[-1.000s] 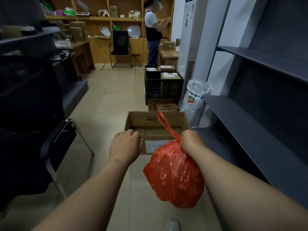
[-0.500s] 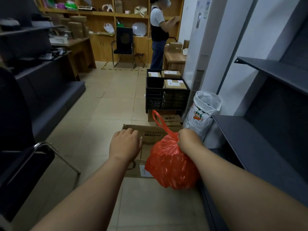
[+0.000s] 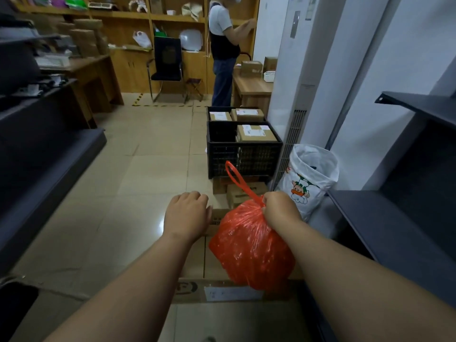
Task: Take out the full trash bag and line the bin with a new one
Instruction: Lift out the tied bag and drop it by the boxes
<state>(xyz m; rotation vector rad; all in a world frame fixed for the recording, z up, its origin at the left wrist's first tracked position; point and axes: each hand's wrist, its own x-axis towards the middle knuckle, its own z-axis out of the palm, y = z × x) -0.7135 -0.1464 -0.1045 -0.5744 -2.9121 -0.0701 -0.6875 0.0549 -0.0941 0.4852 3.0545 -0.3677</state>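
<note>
A full red trash bag hangs from my right hand, which grips its gathered neck; one red handle loop sticks up above the fist. The bag hangs over an open cardboard box on the floor. To the left of the bag my left hand hovers over the box's far edge, fingers loosely curled and holding nothing. No bin is in view.
Dark shelving runs along the right and more along the left. Ahead stand a black crate of parcels, small boxes, and a white sack. A person stands by wooden shelves at the back. Beige tiled floor stretches ahead.
I have moved forward: the cardboard box now lies under my arms and the crate and sack are nearer. The red bag stays in my right hand; the left chair has dropped out of view.
</note>
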